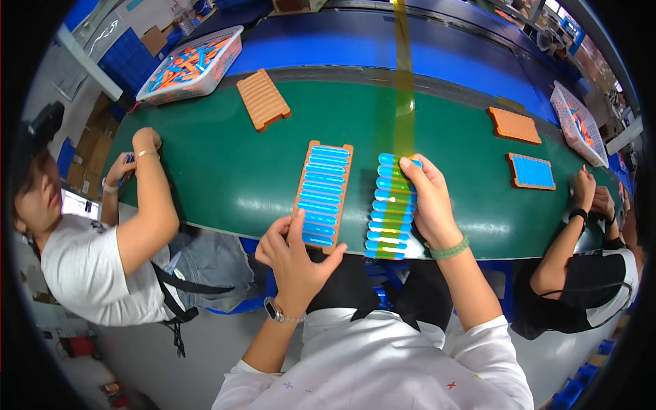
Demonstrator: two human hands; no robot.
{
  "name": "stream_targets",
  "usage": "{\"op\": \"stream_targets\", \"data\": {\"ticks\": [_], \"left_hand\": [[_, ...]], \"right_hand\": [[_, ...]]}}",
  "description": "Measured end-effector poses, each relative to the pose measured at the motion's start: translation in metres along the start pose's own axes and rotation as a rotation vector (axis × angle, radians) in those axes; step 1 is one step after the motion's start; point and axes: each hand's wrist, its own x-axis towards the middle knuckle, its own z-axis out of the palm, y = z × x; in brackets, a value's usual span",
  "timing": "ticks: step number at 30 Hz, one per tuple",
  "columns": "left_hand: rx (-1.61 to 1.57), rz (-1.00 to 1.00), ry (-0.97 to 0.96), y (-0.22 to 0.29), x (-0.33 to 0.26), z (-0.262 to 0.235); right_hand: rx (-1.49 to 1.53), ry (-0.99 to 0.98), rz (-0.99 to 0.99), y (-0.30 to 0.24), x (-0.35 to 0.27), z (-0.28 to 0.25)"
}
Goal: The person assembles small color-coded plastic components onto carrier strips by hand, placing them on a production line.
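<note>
My left hand (295, 263) spans the near end of an orange-brown grooved tray (350, 158), with its thumb at the right edge and its fingers at the left. Slim blue plastic pieces (322, 199) lie crosswise in the tray's grooves, one above another. Beside it, my right hand (432, 198) pinches the upper right of a row of similar blue pieces (380, 205). A band of translucent yellow tape (404, 102) crosses the pieces and stretches away from me to the top of the view. Part of that row is hidden by my right fingers.
Another grooved tray (263, 99) lies far left, near a white basket (198, 85) of blue and orange pieces. To the right are an orange tray (514, 126), a filled tray (531, 171) and another basket (593, 147). Co-workers sit at both sides of the green table (225, 164).
</note>
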Motion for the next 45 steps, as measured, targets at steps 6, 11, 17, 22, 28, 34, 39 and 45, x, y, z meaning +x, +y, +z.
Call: {"op": "stream_targets", "data": {"ticks": [6, 11, 17, 22, 28, 34, 39, 45], "left_hand": [[0.001, -0.028, -0.155, -0.011, 0.005, -0.017], [-0.038, 0.040, -0.329, -0.009, 0.021, -0.033], [-0.136, 0.166, -0.343, -0.028, 0.092, -0.024], [-0.080, 0.217, -0.331, -0.022, 0.095, -0.016], [-0.341, 0.101, -0.348, -0.027, 0.088, -0.021], [-0.542, 0.072, -0.440, -0.019, 0.092, -0.021], [-0.800, -0.010, -0.567, -0.004, 0.105, 0.011], [-0.819, -0.028, -0.619, 0.005, 0.172, 0.043]], "right_hand": [[0.017, -0.015, 0.050, -0.001, -0.006, 0.008], [0.019, 0.026, 0.044, -0.002, -0.005, 0.001], [-0.062, 0.033, -0.035, -0.005, 0.003, 0.005], [-0.071, 0.029, -0.057, 0.000, -0.002, -0.004], [-0.064, 0.131, -0.092, -0.002, -0.011, 0.010], [-0.101, 0.142, -0.128, 0.008, -0.040, 0.018], [-0.180, 0.144, -0.022, 0.050, -0.125, 0.032], [-0.006, 0.191, 0.046, 0.070, -0.143, 0.044]]}}
